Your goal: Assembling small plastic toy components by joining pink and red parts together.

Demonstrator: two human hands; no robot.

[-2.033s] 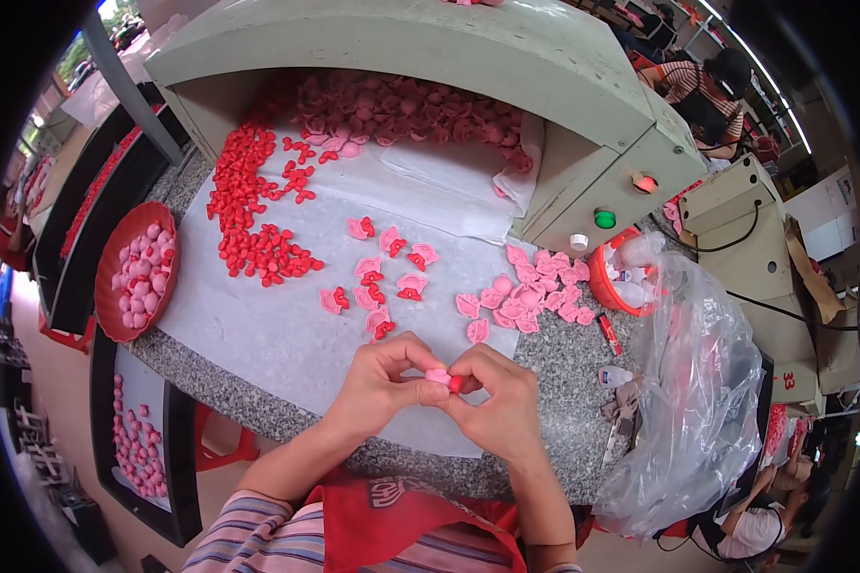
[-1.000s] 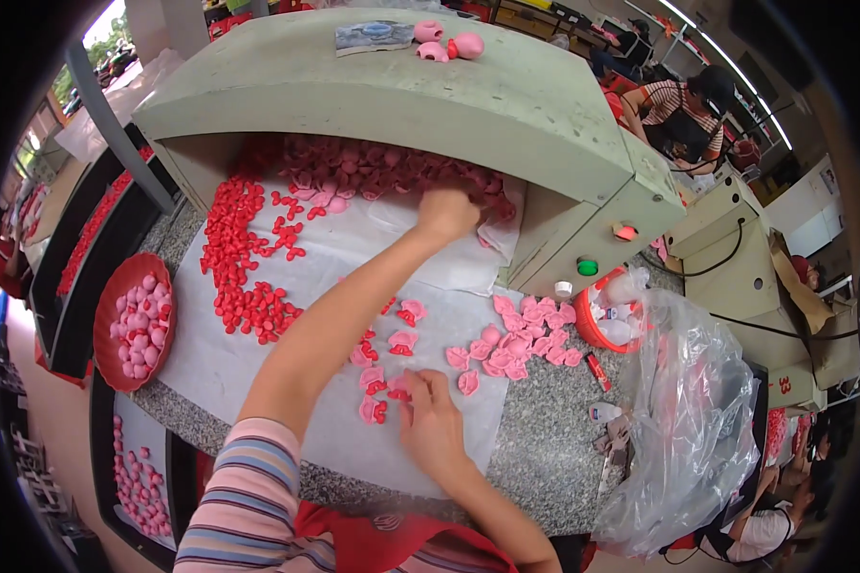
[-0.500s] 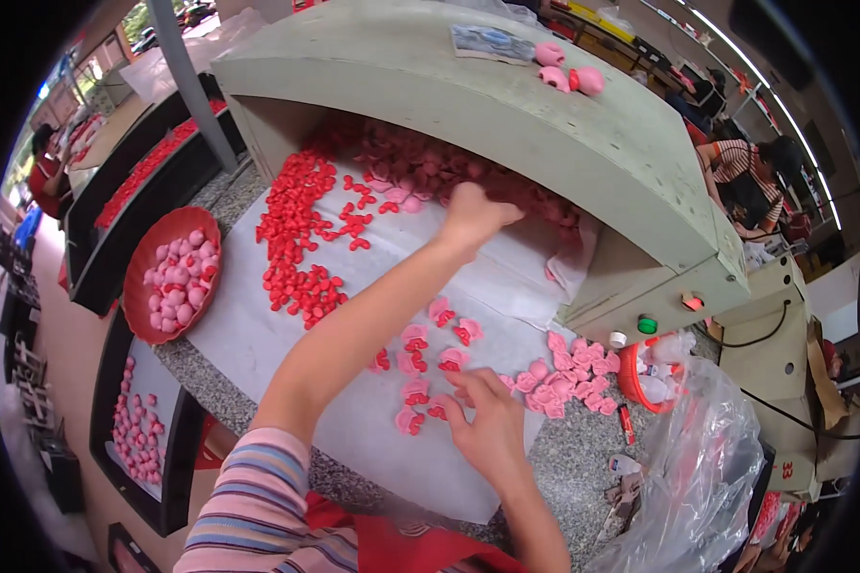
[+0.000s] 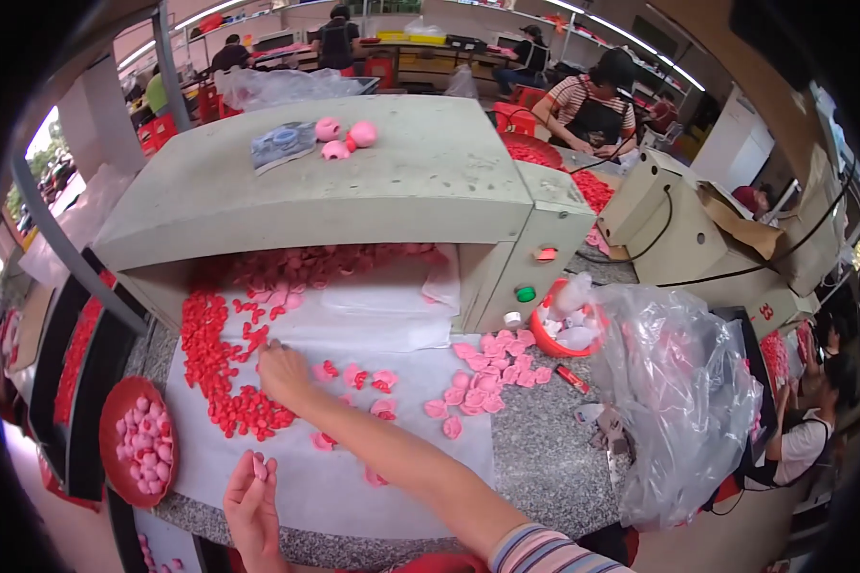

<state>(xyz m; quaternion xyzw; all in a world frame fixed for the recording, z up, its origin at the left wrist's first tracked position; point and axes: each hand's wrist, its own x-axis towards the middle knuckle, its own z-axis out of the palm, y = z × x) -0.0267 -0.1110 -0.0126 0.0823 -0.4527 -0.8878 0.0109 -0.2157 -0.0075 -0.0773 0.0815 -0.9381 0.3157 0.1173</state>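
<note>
My left hand (image 4: 252,506) is raised over the near edge of the white sheet (image 4: 354,497), pinching a small pink piece (image 4: 260,465) between its fingertips. My right arm crosses the sheet from the lower right. At its end, my right hand (image 4: 285,375) is closed, fingers down beside the pile of small red bow-shaped pieces (image 4: 212,353); what its fingertips hold, if anything, is hidden. Pink pieces with red ones on them (image 4: 354,375) lie in loose rows right of that hand, some behind the forearm. Plain pink petal-shaped pieces (image 4: 487,372) are spread farther right.
A grey-green metal housing (image 4: 354,181) arches over more pink and red pieces at the back. Left stands a red bowl (image 4: 110,449) of pink balls. Right are an orange-red basket (image 4: 543,336), a red tube (image 4: 572,379) and a clear plastic bag (image 4: 678,401). Other people work beyond.
My left hand has come back from under the housing to the near edge with a pink piece. My right hand has moved left to the red pile. The view has turned.
</note>
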